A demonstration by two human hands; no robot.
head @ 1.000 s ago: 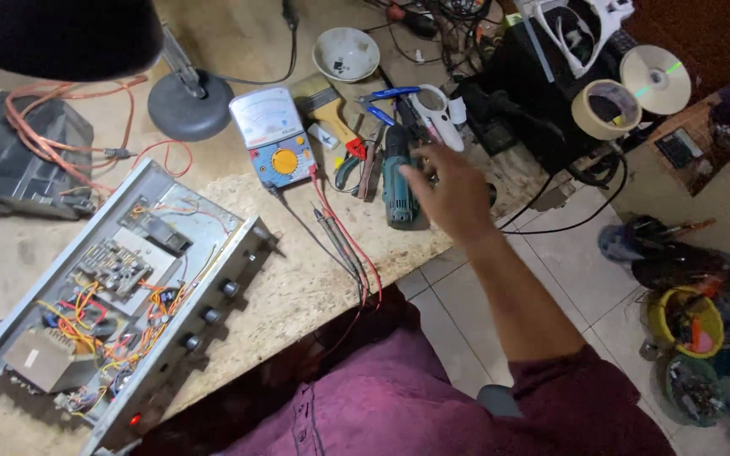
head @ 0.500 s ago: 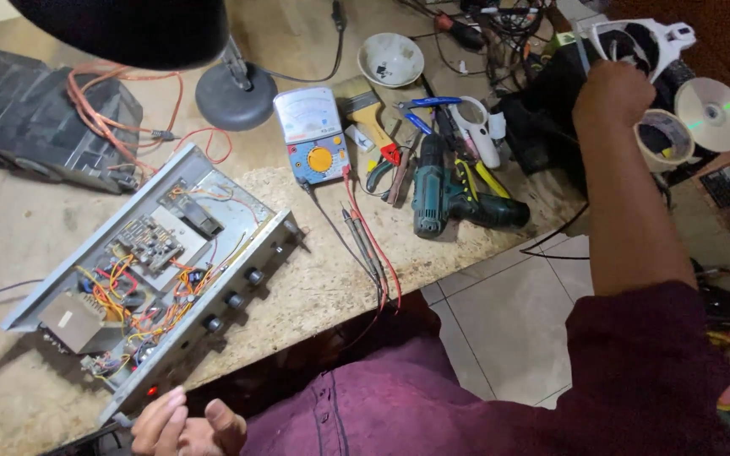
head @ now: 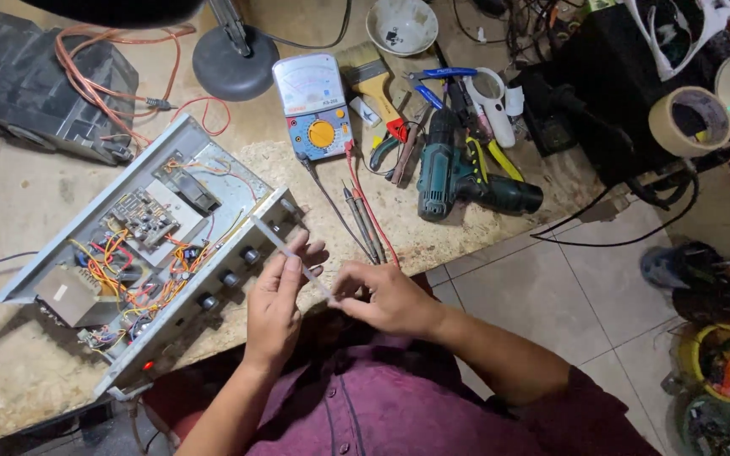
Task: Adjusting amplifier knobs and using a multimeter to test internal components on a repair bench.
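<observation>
Clear thin strip [head: 293,257], diagonal, upper-left to lower-right

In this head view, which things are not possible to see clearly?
- Thin clear strip between left hand and right hand: too thin to tell its material.
- Black lamp shade: cut off by the top edge.
- Yellow bucket: contents too small.
- White bowl: dark bits inside, too small.
</observation>
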